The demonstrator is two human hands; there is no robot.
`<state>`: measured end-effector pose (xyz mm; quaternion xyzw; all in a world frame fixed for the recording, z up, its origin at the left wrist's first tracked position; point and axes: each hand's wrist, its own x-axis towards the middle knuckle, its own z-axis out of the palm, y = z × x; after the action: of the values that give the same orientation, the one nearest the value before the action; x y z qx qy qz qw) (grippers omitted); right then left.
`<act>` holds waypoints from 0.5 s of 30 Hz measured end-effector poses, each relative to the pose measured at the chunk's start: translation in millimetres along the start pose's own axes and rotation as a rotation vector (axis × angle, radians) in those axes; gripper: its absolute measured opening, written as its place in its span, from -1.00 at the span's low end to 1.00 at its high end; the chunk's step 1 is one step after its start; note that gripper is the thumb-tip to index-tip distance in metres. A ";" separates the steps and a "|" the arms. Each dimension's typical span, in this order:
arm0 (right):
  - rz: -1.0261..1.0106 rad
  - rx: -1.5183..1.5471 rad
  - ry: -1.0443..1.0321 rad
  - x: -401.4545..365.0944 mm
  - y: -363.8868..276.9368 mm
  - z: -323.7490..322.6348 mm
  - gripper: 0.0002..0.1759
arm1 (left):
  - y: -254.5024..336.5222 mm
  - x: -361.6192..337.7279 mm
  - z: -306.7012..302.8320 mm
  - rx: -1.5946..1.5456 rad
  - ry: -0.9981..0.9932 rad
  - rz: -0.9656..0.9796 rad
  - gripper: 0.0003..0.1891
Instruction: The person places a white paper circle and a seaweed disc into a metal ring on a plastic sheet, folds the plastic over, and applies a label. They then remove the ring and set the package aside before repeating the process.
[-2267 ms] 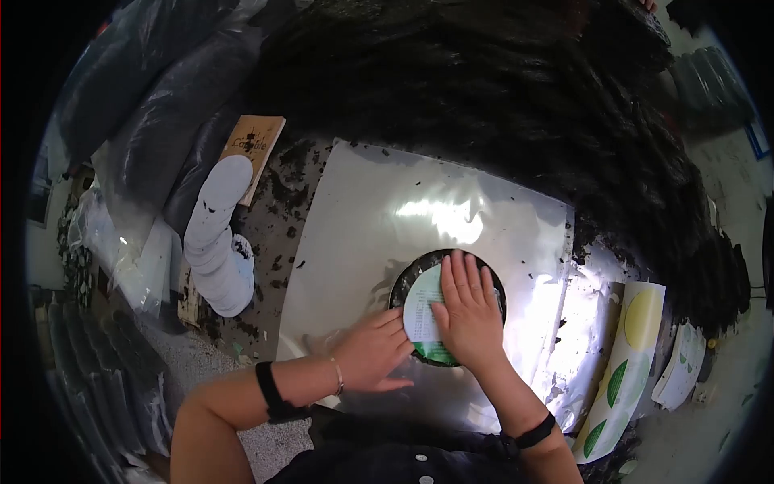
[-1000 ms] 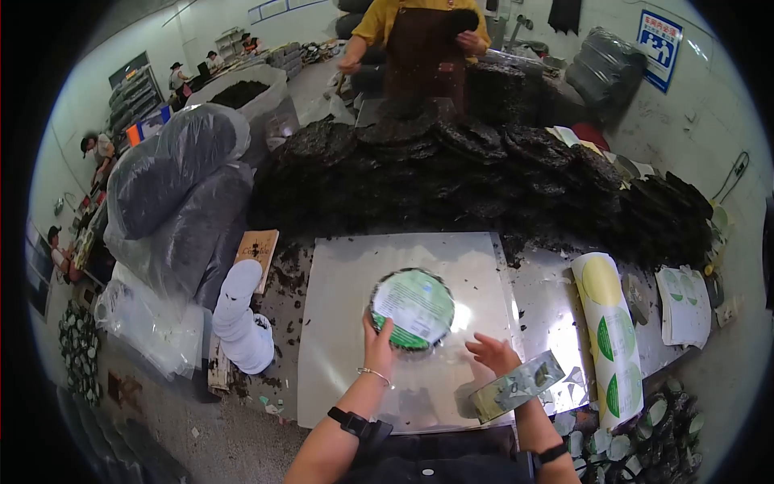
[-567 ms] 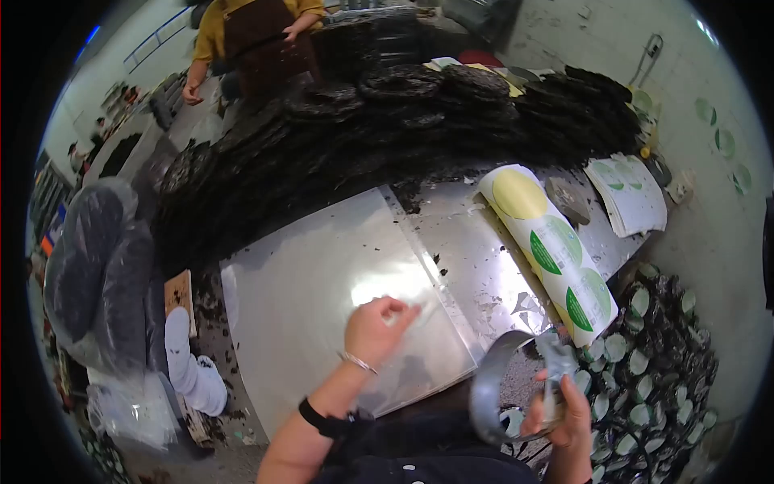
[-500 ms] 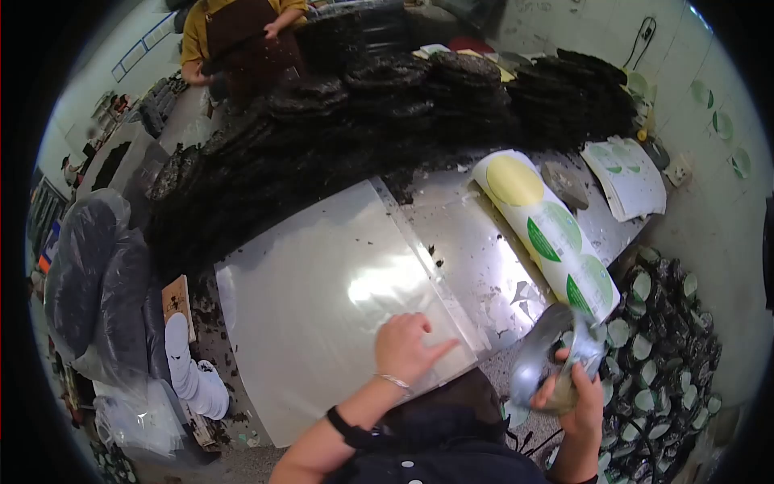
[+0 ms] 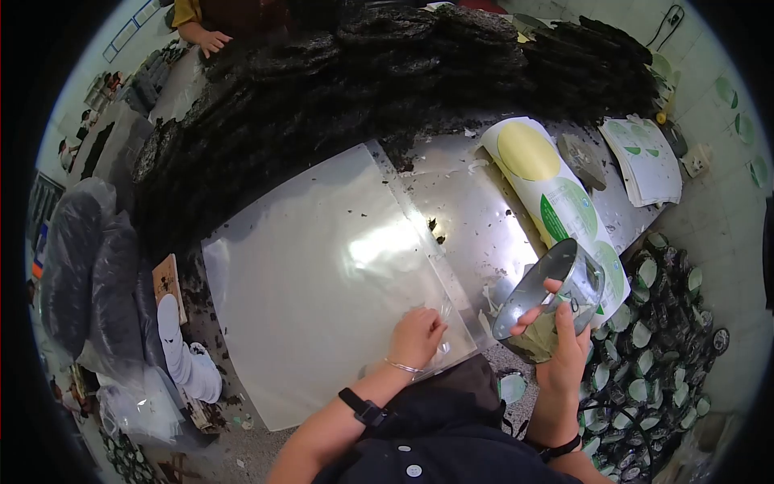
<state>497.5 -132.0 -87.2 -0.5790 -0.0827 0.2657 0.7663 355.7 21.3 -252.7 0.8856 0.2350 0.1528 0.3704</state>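
Heap of dark pressed cakes (image 5: 387, 81): largest mass in view, piled along the far side of the table, its near edge touching the far edge of the plastic sheets.
Stack of clear plastic sheets (image 5: 314, 274): lies flat on the table in front of the person, glare across the middle, dark crumbs scattered on top.
Steel table (image 5: 476, 218): bare strip to the right of the sheets, littered with crumbs and torn bits of film.
Black sacks (image 5: 85, 258): full, stacked at the left edge, well apart from both hands.
Pile of packed discs (image 5: 661, 339): low on the right beyond the table edge, many with pale round labels facing up.
Label roll (image 5: 556, 202): unrolled along the right of the table, yellow and green round stickers showing; its near end lies behind the bagged disc.
Stack of white paper rounds (image 5: 181, 355): slumped at lower left, beside a brown card.
Bagged disc (image 5: 548, 262): held up off the table at its right near edge, tilted almost edge-on, shiny film around it.
Right hand (image 5: 564, 347): fingers wrapped around the bagged disc from below, gripping it.
Left hand (image 5: 419, 335): on the near right corner of the plastic sheets, fingers curled down onto the rumpled film; pinching or just pressing, cannot tell.
Co-worker's hand (image 5: 205, 36): far top left, at the heap's edge.
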 end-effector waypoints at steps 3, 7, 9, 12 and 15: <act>-0.026 -0.003 -0.057 3.9 -0.1 -7.8 -0.57 | -7.4 -9.4 -26.6 -0.391 0.034 -0.316 -0.83; -0.076 -0.124 0.051 16.6 9.6 0.0 -0.57 | 20.4 -7.5 -44.1 -0.301 0.084 -0.145 -0.88; -0.081 -0.122 0.053 23.1 13.5 13.5 -0.57 | 32.0 5.0 -17.8 -0.003 0.033 0.025 -0.81; -0.096 -0.093 0.014 28.8 12.0 31.3 -0.57 | 5.8 8.9 7.7 -0.041 -0.088 -0.040 -0.78; -0.124 -0.170 -0.046 42.8 10.6 45.2 -0.57 | -16.0 -1.1 1.2 -0.254 0.001 0.048 -0.84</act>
<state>510.8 -70.3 -90.5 -0.6296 -0.1582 0.2228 0.7273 350.5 29.9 -265.3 0.8368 0.1926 0.1904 0.4758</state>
